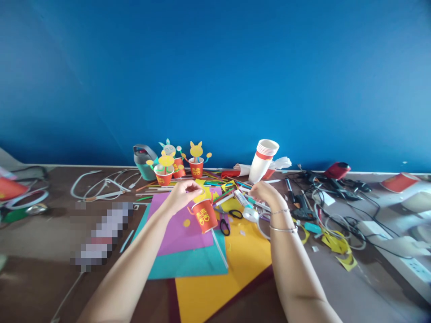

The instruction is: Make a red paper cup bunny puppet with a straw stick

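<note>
Over a red paper cup [204, 216] with yellow lettering, my left hand [184, 197] is closed in a pinch on a yellow paper cutout [206, 194] at the cup's top. The cup tilts, and a white straw [220, 247] extends below it. To the right, my right hand [265, 194] is closed, its fingers curled among the craft supplies; whatever they hold is hidden. A white tube [241, 198] and a roll of tape [250, 214] are beside that hand. Black-handled scissors [225, 226] lie right of the cup.
Purple [168, 235], teal [188, 264] and yellow sheets [242, 269] lie underneath. Behind stand decorated cups [196, 168], a grey-green bottle [145, 162] and stacked white cups [261, 166]. Cables, a glue gun [303, 213] and a power strip [414, 269] are at right.
</note>
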Action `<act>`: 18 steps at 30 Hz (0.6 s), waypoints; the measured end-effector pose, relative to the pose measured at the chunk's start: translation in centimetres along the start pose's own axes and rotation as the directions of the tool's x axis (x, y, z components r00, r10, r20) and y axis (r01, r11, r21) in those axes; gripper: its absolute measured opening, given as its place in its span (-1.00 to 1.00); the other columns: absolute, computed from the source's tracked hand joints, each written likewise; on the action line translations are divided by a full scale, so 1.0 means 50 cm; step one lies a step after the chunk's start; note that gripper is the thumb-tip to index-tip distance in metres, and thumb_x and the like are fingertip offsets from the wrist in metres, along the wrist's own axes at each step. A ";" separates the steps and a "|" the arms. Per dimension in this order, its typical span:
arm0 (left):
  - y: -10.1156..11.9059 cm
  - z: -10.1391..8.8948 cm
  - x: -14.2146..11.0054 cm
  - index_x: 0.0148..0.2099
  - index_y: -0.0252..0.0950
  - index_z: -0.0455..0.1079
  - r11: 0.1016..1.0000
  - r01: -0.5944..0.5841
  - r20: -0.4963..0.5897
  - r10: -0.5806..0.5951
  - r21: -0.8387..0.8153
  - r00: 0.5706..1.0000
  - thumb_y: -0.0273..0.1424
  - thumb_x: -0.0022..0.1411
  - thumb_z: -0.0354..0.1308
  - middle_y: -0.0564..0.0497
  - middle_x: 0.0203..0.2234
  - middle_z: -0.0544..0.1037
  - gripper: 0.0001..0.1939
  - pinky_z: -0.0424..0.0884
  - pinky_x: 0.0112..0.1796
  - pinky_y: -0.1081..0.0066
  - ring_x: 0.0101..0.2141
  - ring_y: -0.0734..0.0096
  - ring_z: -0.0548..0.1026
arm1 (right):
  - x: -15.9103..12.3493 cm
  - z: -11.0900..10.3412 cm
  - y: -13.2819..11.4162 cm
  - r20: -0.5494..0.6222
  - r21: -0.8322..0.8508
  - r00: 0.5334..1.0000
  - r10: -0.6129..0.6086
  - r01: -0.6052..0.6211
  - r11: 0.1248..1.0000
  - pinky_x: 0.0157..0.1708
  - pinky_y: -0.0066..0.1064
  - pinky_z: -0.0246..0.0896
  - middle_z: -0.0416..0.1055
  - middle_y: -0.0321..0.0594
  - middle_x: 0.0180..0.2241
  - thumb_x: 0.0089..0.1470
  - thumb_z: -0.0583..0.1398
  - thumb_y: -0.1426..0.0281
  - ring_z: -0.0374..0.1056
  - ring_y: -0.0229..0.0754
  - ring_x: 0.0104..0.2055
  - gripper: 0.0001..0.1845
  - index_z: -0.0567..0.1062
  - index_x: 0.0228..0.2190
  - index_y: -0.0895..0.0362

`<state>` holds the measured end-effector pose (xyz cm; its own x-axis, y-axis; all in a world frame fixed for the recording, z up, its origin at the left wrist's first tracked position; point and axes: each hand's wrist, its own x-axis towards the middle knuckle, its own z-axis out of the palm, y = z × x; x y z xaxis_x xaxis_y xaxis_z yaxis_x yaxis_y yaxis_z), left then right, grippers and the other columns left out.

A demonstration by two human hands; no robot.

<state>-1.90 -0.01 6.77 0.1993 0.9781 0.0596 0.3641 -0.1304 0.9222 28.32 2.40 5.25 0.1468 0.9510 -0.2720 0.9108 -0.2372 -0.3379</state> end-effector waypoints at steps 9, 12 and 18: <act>0.006 0.028 -0.006 -0.40 -0.37 0.44 0.932 0.123 0.016 -0.125 -0.341 0.992 -0.23 -0.18 0.42 0.08 -0.57 0.47 -0.64 0.31 -0.49 0.48 -0.57 0.55 0.36 | -0.053 -0.036 -0.017 0.210 -0.090 0.977 -0.044 0.065 0.994 -0.51 -0.46 0.12 0.52 -0.17 -0.56 -0.06 0.27 0.33 0.40 -0.18 -0.49 -0.82 0.58 -0.57 0.18; 0.002 0.036 -0.008 -0.28 -0.37 0.45 0.914 0.124 0.023 -0.125 -0.387 0.992 -0.28 -0.16 0.41 0.11 -0.58 0.46 -0.61 0.30 -0.51 0.50 -0.60 0.58 0.36 | -0.059 -0.039 -0.020 0.328 -0.098 0.943 -0.060 0.097 0.990 -0.52 -0.46 0.14 0.51 -0.19 -0.58 -0.12 0.34 0.25 0.38 -0.20 -0.52 -0.76 0.57 -0.61 0.18; 0.014 0.048 -0.019 -0.20 -0.38 0.44 0.843 0.183 0.052 -0.182 -0.506 0.982 -0.41 -0.01 0.29 0.12 -0.61 0.42 -0.72 0.29 -0.57 0.58 -0.58 0.56 0.39 | -0.050 -0.019 -0.036 0.414 -0.212 0.908 -0.070 0.171 0.962 -0.51 -0.41 0.16 0.49 -0.18 -0.56 -0.20 0.37 0.31 0.38 -0.16 -0.51 -0.79 0.55 -0.62 0.20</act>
<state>0.36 -1.41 6.42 0.1767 0.9757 -0.1292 -0.1166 0.1511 0.9816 26.70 0.63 7.39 -0.0900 0.7977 -0.5963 0.9833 -0.0239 -0.1804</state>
